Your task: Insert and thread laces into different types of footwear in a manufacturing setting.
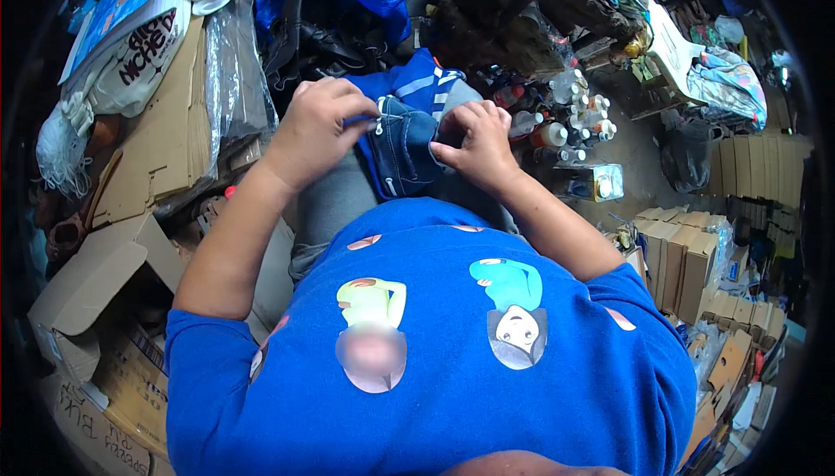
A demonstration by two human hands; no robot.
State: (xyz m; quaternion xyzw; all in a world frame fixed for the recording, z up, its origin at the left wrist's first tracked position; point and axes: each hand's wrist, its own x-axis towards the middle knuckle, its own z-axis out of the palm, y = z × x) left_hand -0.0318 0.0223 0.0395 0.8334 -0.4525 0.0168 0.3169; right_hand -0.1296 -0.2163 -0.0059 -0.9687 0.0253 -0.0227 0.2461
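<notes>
navy shoe (407, 154) on blue cloth (416, 69) over lap (329, 202); l hand (326, 124) pinches white lace (380, 127), r hand (480, 141) at edge, grip can't tell; bottles (570, 119) r of shoe, cardbd (161, 146) l.

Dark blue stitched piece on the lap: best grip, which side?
Probably pinch the dark blue stitched piece at its near end, coming from the torso side: the left hand and right hand flank its sides, leaving that end uncovered.

Navy white-stitched piece (409, 156) sitting on the lap (326, 206), left hand (320, 119) pinching its left edge, right hand (480, 139) holding the right.
</notes>
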